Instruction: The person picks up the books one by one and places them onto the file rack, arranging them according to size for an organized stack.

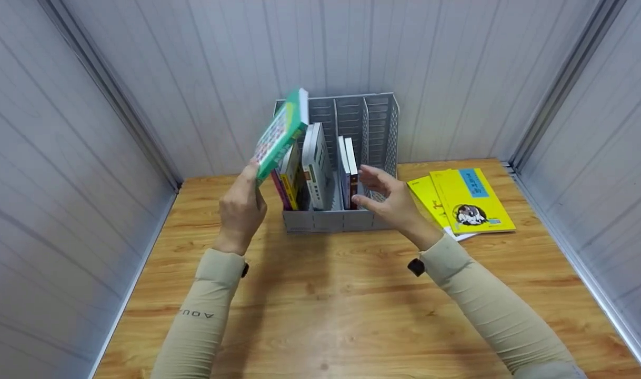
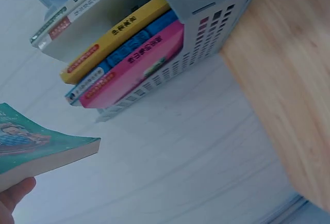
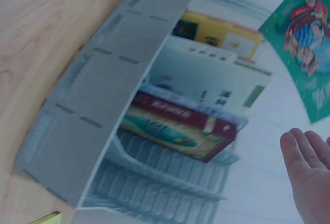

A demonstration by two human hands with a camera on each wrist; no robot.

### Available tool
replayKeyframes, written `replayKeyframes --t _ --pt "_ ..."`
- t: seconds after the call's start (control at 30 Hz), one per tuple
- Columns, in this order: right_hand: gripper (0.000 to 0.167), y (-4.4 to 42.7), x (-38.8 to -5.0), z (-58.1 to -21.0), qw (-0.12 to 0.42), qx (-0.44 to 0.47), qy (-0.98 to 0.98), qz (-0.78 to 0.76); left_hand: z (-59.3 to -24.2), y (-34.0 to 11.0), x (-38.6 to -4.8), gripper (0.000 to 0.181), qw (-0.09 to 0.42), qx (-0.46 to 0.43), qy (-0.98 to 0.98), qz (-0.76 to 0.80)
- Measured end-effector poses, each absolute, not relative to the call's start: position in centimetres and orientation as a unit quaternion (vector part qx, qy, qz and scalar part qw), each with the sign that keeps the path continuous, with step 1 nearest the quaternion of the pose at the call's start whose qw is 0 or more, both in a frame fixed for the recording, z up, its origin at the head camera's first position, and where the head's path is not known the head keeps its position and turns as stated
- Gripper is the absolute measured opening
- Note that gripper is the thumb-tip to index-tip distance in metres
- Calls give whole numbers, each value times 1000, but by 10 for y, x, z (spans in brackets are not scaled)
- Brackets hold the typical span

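My left hand (image 1: 241, 208) grips a green book (image 1: 283, 134) by its lower end, thumb at its edge in the left wrist view. The book is raised and tilted above the left end of a grey file rack (image 1: 328, 221). My right hand (image 1: 386, 195) has its fingers extended in front of the rack's right part, beside a dark red book (image 3: 180, 115); whether it touches that book I cannot tell. Upright in the rack also stand a pink book (image 2: 134, 66), a yellow book (image 2: 116, 38) and white books (image 1: 315, 168).
Two yellow booklets (image 1: 470, 202) lie overlapping on the wooden table (image 1: 320, 316), to the right of the rack. Behind the rack rises a pale panelled wall (image 1: 220, 68), and side walls enclose the table left and right.
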State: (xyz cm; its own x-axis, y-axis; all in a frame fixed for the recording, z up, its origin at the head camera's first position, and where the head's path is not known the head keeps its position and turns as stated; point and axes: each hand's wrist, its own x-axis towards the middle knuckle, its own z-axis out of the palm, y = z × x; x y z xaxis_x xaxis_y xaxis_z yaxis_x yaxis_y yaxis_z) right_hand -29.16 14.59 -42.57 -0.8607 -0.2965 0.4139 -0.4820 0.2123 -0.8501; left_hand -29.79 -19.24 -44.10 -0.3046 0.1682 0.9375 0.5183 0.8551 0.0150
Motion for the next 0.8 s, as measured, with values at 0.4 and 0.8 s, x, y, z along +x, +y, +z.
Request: replayKeyframes --t 0.4,0.8 --pt "96 123 -267 -410 54 288 -693 658 -426 -151 -291 37 599 -300 -740 -64" --pt "138 113 -251 -408 49 310 -599 737 -420 -120 -284 29 579 -353 -734 35"
